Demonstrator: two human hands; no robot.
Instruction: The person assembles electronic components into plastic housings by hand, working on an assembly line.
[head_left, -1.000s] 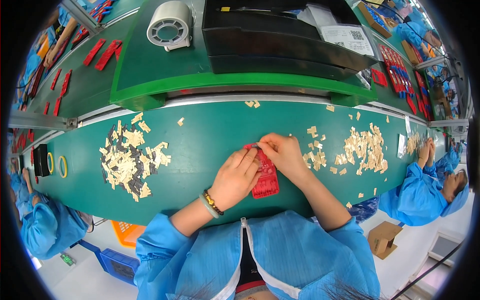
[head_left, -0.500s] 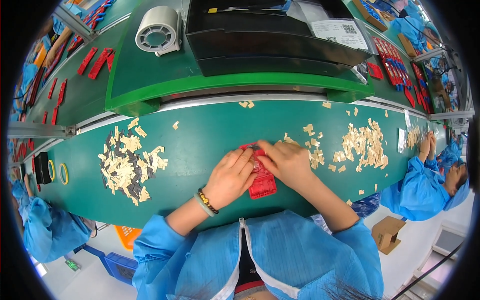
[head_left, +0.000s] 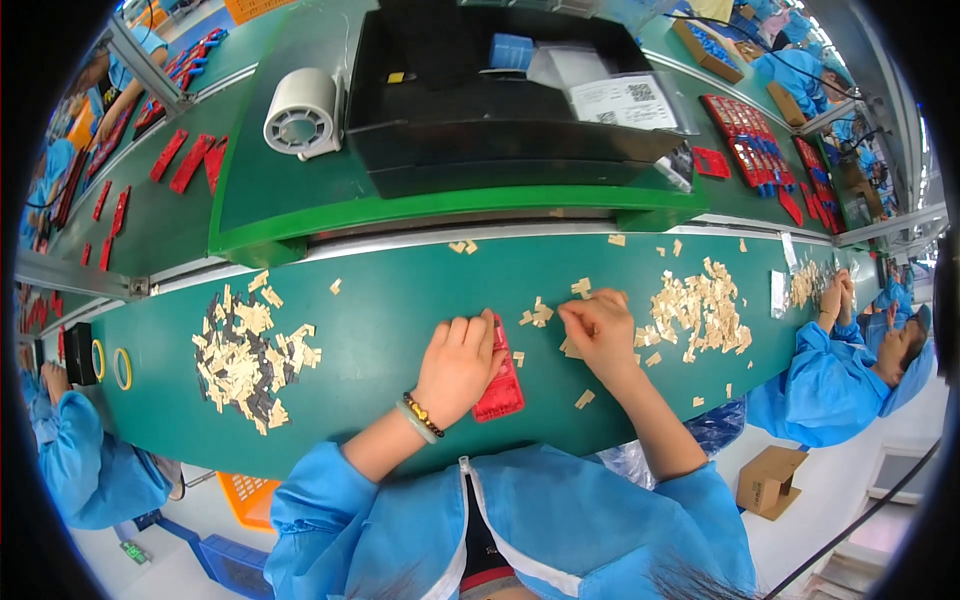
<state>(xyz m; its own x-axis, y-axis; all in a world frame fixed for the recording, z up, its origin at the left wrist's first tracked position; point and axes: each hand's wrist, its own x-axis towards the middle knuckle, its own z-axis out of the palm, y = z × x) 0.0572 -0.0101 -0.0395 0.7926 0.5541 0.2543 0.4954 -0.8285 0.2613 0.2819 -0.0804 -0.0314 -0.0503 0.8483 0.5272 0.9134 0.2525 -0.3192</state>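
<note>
A red plastic housing [head_left: 500,400] lies on the green worktop in front of me. My left hand [head_left: 458,365] is closed over its left side, with a beaded bracelet and a pale bangle on the wrist. To the right, my right hand [head_left: 602,335] is closed in a pinch above a few scattered tan pieces [head_left: 584,399]. Its fingertips are next to one small tan piece; whether they grip it is hidden. Farther right spreads a heap of small tan L-shaped pieces [head_left: 700,310]. A mixed heap of tan and black pieces [head_left: 245,350] is at the left.
A green-edged shelf [head_left: 450,205] runs behind, bearing a white fan [head_left: 302,112] and a black bin [head_left: 480,140]. Tape rolls [head_left: 122,368] lie far left. A co-worker in blue [head_left: 820,385] works at the right end, another [head_left: 100,450] at the left.
My right hand has left the red housing and moved right to the loose tan pieces. The left hand stays on the housing. The whole view has shifted slightly.
</note>
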